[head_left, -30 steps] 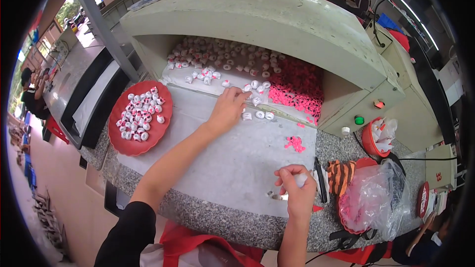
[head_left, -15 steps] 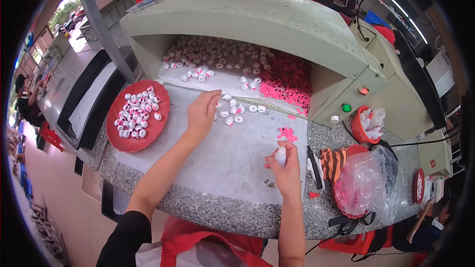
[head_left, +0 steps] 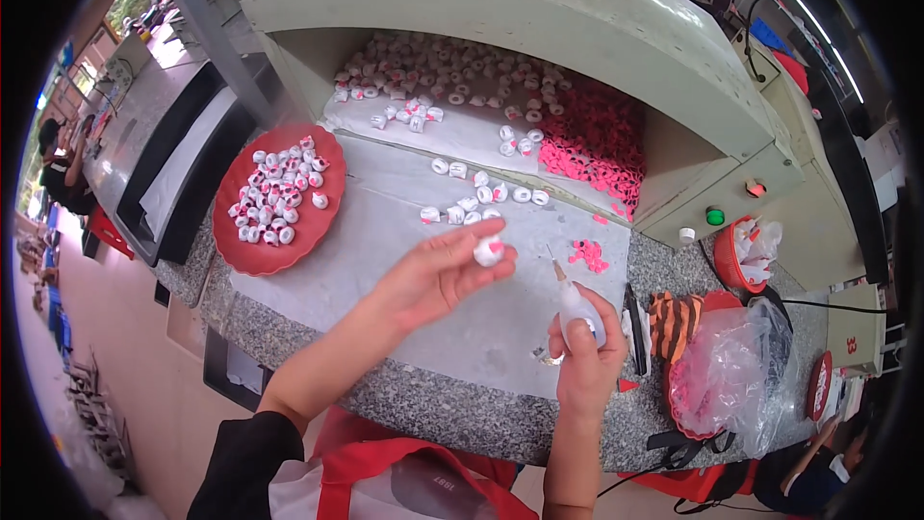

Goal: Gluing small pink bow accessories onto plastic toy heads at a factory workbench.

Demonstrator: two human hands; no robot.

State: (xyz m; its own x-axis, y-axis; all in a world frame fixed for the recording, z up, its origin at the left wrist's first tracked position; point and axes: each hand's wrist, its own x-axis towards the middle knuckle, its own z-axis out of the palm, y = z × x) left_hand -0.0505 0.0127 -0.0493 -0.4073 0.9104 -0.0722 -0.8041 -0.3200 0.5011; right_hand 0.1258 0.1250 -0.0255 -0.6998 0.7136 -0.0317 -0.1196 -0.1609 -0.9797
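Over the paper-covered worktop, my left hand (head_left: 435, 274) pinches a small white rounded piece with a pink patch (head_left: 487, 251) between thumb and fingers. My right hand (head_left: 590, 361) is wrapped round a small translucent needle-tip squeeze bottle (head_left: 579, 313), its thin tip pointing up and leftward. The tip is apart from the white piece. A loose group of similar white pieces (head_left: 469, 203) lies just beyond my left hand. Beyond the bottle is a small heap of flat pink pieces (head_left: 588, 255). At the left, a red scalloped plate (head_left: 228, 241) holds many white pieces with pink patches.
A pale green open-fronted machine (head_left: 520, 0) spans the back, with white pieces and a pink pile (head_left: 592, 149) inside. Rightward are a red bowl (head_left: 724, 265), black tweezers (head_left: 636, 327), striped cloth (head_left: 674, 323) and a plastic bag (head_left: 746, 366). Another person (head_left: 813, 472) sits at far right.
My left hand has come back from the white pieces toward the middle, now with one piece in it. The right hand has tipped the bottle into view, needle up. The view has shifted slightly.
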